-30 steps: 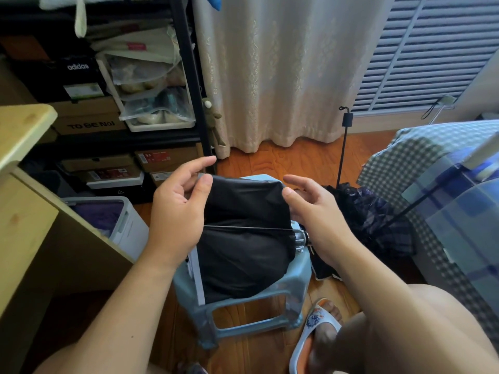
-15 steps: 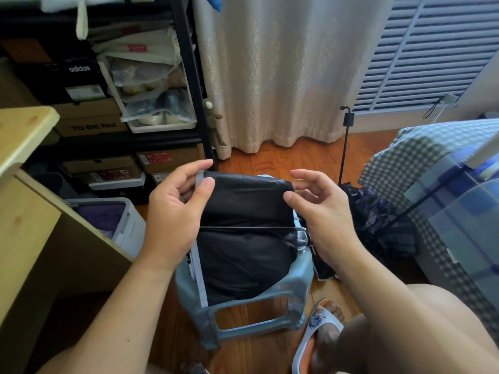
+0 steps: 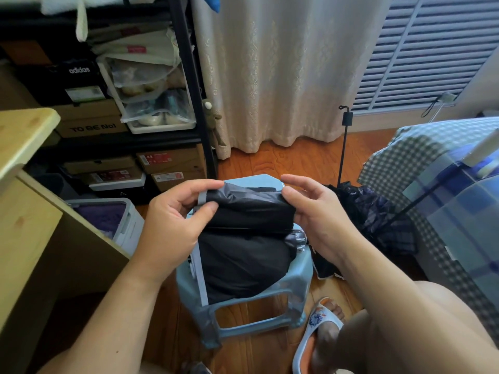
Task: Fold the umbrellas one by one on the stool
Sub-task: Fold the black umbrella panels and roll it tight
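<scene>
Black umbrella (image 3: 243, 247) lying across the pale blue stool (image 3: 270, 298), canopy bunched and half gathered, metal tip end poking out on the right. Left hand (image 3: 172, 225) pinching the top fold of cloth together with the grey strap (image 3: 202, 198) between thumb and forefinger, grip narrow and closed on the fabric, likely to hold that edge steady while the pleats are laid over. Right hand (image 3: 321, 220) at the other end of the same fold, thumb against the cloth, remaining fingers loosely spread above it; grip there light, more a press than a clasp. Held at both ends so, the fold stays taut and straight above the stool, probably ready for wrapping round the shaft.

Two umbrellas in view: the black one on the stool, and a dark checked one (image 3: 378, 220) heaped on the floor just right of the stool, beside the bed (image 3: 445, 163), shaft sticking up, not yet folded by the look of it. One stool. One slipper (image 3: 316, 327) in view, below right
</scene>
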